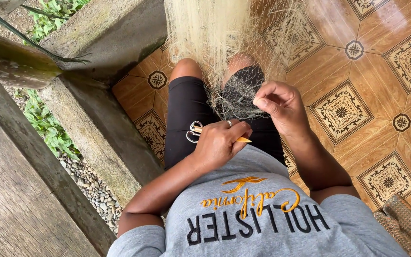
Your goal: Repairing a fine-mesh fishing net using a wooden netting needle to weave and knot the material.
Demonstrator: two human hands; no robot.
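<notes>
A pale fine-meshed net point(215, 33) hangs down over my knees and bunches on my lap point(236, 102). My right hand point(281, 107) pinches a fold of the net between thumb and fingers. My left hand point(220, 143), with a ring on one finger, is closed around a thin yellowish netting needle point(242, 139) and small scissors whose metal loops point(192, 134) stick out to the left. Both hands rest over my black shorts point(186, 114), close together.
A concrete ledge point(96, 123) runs along my left, with gravel point(93, 190) and green plants point(48, 126) beyond it. Patterned brown floor tiles point(357, 95) spread to the right. A woven item point(405, 223) lies at the lower right corner.
</notes>
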